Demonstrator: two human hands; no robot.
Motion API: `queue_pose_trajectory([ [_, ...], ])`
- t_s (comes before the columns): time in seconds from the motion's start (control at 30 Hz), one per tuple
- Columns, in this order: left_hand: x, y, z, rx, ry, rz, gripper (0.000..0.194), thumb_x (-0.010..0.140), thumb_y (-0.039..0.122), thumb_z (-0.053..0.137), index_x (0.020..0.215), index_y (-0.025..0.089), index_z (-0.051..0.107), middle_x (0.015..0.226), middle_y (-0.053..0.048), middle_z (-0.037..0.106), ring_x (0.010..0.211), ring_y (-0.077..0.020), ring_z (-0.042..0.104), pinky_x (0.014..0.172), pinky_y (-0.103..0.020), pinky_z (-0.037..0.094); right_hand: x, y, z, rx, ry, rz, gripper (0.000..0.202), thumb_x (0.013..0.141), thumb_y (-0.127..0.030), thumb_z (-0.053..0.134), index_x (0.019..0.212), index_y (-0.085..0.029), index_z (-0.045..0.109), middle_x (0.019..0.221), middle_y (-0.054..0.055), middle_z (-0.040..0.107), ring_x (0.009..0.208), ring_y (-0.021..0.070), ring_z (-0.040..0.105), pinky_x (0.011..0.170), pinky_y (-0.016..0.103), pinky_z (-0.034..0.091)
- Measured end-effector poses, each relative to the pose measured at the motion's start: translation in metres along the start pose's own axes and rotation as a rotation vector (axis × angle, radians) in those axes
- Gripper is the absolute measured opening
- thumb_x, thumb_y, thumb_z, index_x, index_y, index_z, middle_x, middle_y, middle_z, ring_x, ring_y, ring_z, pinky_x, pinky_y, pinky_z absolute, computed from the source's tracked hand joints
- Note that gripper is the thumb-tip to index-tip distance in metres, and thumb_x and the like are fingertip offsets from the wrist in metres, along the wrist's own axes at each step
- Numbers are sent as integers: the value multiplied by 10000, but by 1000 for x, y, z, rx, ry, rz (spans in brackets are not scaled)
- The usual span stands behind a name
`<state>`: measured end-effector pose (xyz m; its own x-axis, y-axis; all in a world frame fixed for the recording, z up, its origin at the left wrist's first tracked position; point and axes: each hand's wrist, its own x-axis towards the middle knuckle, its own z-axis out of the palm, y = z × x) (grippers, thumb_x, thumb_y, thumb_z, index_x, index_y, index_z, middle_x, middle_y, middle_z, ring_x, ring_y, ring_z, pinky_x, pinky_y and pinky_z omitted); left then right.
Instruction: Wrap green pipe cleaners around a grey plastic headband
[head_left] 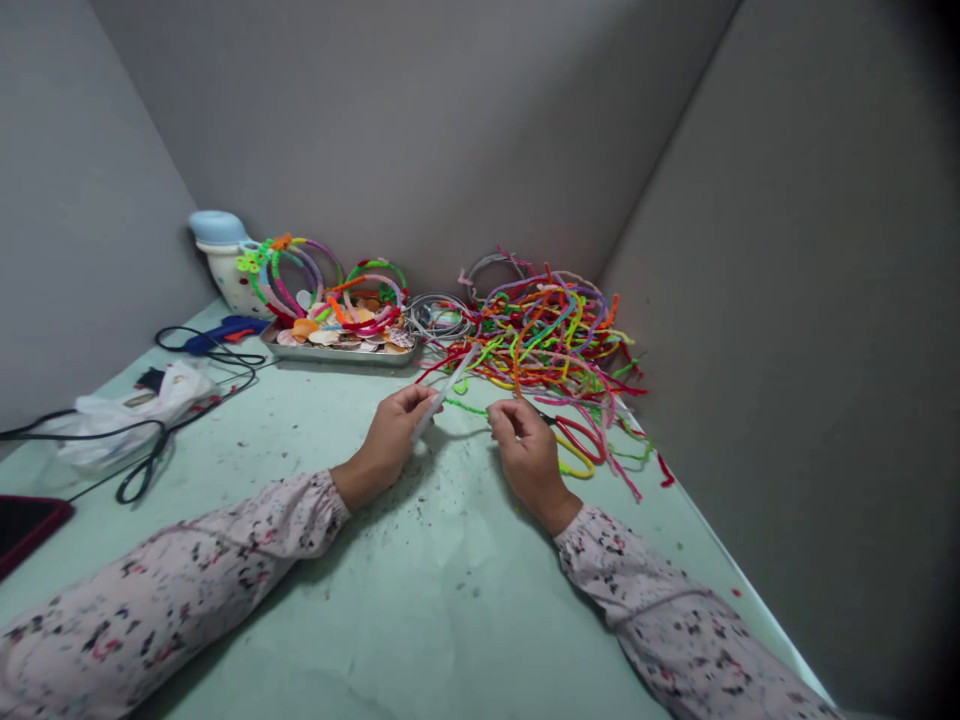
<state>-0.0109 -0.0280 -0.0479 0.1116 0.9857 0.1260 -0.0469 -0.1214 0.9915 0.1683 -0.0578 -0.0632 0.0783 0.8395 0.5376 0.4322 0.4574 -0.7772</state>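
Note:
My left hand [390, 435] is closed around a translucent whitish stick [454, 377], which points up and away to the right. My right hand [525, 450] is pinched, thumb against fingers, a short way to its right. Between the two hands runs a thin green pipe cleaner [466, 406], one end at my right fingertips; its other end is near the left fingers. Just beyond the right hand lie red-handled scissors [581, 440], partly hidden by it, with a yellow pipe cleaner [576, 468] beside them.
A tangled heap of coloured pipe cleaners [555, 330] covers the back right. Behind on the left are a metal tray [341, 354] of shells, wrapped headbands [300, 270] and a white pot with blue top [225, 262]. A black cable [161, 430] and plastic bag [112, 425] lie left.

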Motion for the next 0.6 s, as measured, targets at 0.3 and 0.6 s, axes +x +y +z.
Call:
queue_pose_trajectory([
  [0.3, 2, -5, 1, -150, -27, -84, 273, 714, 406, 688, 744, 148, 605, 688, 7, 574, 618, -99, 485, 568, -216, 348, 1, -6, -6, -56, 77, -134, 154, 896, -250, 496, 980, -205, 616, 929, 63, 631, 878, 190, 577, 752, 317, 463],
  [0.6, 4, -2, -1, -470, -145, -180, 222, 705, 301, 740, 767, 134, 608, 739, 4, 579, 603, -53, 494, 536, -163, 377, -7, 0, 8, -186, -357, -220, 241, 887, -220, 505, 1068, -198, 662, 1102, 85, 666, 1043, 204, 583, 941, 353, 429],
])
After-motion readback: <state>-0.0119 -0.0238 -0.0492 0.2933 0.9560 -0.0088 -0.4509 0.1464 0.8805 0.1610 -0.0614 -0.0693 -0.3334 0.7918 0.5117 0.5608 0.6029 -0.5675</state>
